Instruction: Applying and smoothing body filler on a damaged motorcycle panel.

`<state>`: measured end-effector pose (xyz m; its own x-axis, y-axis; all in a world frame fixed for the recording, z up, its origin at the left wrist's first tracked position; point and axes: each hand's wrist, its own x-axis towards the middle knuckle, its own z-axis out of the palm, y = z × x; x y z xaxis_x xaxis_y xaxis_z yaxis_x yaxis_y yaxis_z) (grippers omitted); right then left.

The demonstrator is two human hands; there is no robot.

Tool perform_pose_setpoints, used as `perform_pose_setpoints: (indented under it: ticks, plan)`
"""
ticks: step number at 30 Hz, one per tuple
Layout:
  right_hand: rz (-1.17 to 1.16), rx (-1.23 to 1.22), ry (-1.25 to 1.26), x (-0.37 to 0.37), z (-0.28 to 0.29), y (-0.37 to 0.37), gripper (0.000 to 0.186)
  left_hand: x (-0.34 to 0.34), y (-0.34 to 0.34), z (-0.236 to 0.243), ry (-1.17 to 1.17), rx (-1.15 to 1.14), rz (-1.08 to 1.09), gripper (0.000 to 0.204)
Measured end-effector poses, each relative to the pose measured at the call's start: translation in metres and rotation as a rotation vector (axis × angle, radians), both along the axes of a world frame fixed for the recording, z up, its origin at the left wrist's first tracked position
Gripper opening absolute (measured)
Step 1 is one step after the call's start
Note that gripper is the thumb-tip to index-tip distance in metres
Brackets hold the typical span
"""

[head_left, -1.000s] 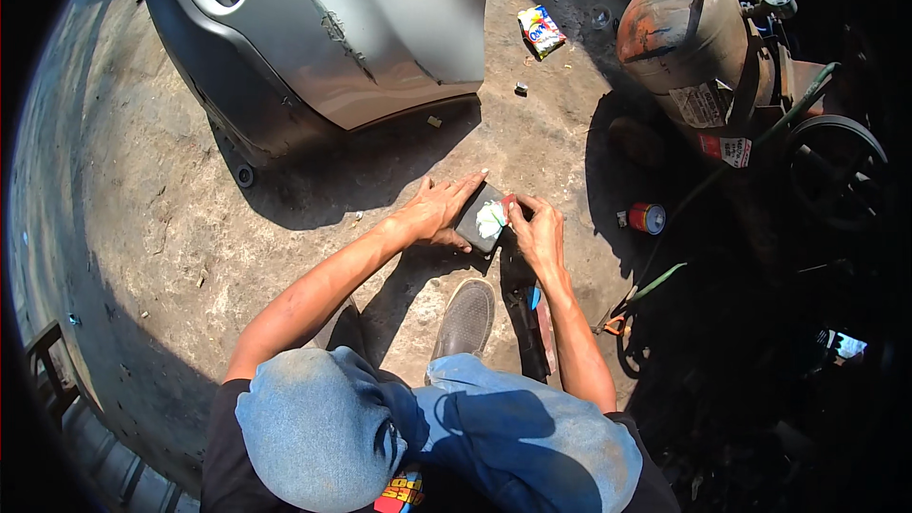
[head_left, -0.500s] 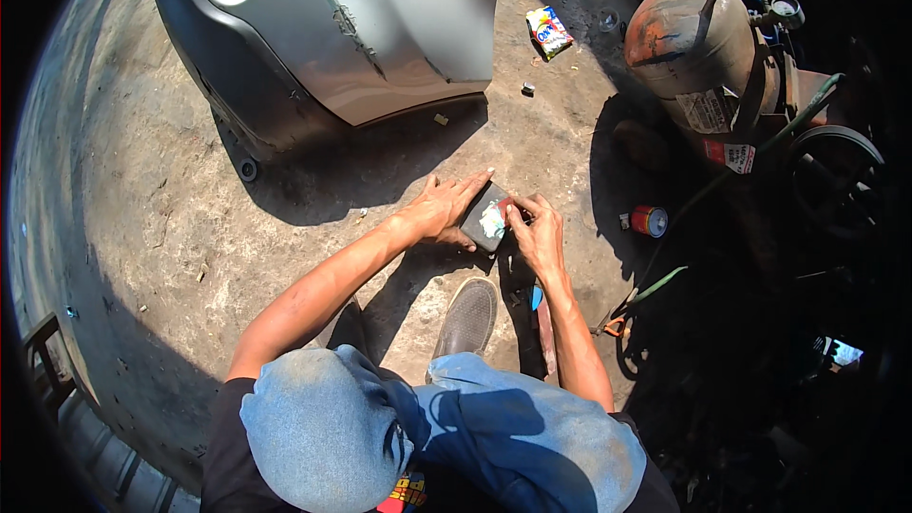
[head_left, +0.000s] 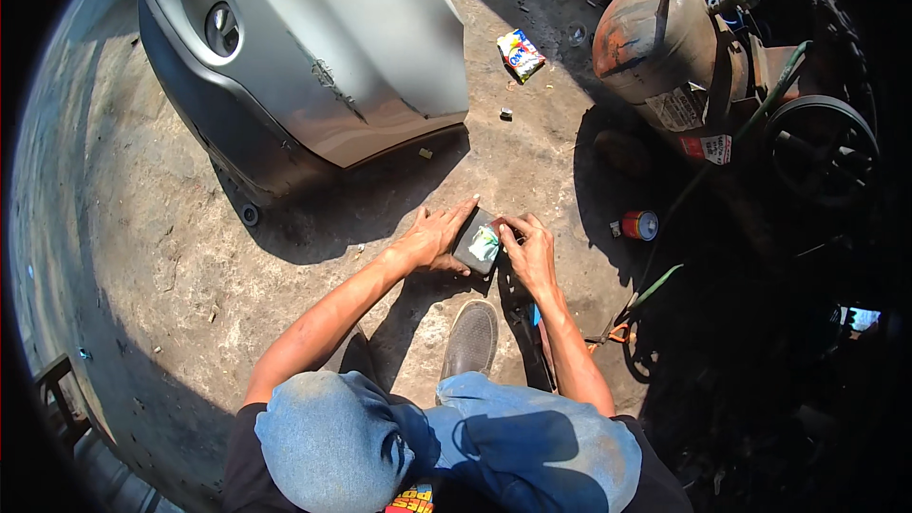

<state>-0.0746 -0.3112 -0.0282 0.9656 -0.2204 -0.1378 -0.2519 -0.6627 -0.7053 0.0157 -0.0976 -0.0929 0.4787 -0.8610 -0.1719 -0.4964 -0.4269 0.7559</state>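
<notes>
While we crouch on the concrete floor [head_left: 142, 256], our left hand [head_left: 432, 239] lies flat and open against the left edge of a small dark block [head_left: 478, 241] with a pale smear on top. Our right hand [head_left: 530, 252] curls its grip around the block's right side. A grey car bumper [head_left: 313, 57] lies beyond both hands.

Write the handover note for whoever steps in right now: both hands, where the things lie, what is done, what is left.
Left hand: flat, fingers spread, pressing the left side of the small dark pad on the concrete ground.
Right hand: fingertips on the pad's right edge, by a pale blob on its top.
Nearby: silver car bumper ahead, rusty tank and small red can to the right.
Done: pad laid flat, blob on it.
Left: cannot tell from this view.
</notes>
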Motion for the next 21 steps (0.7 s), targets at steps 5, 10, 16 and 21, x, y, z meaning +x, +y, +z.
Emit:
perform_pose_setpoints:
  ticks: [5, 10, 16, 21]
  plan:
    - [0.113, -0.017, -0.108, -0.017, -0.007, 0.013, 0.023, -0.003, 0.000, -0.011, 0.000, 0.022, 0.019, 0.146]
    - [-0.072, 0.016, -0.057, -0.011, 0.010, -0.001, 0.020, 0.001, -0.006, -0.003, 0.057, 0.039, 0.001, 0.150]
    - [0.248, -0.127, -0.272, -0.075, -0.020, 0.009, 0.043, 0.002, -0.003, -0.003, 0.012, 0.077, -0.003, 0.149]
    - [0.148, -0.194, -0.378, -0.089, -0.016, -0.004, 0.055, 0.001, -0.007, -0.006, 0.039, 0.050, -0.011, 0.149]
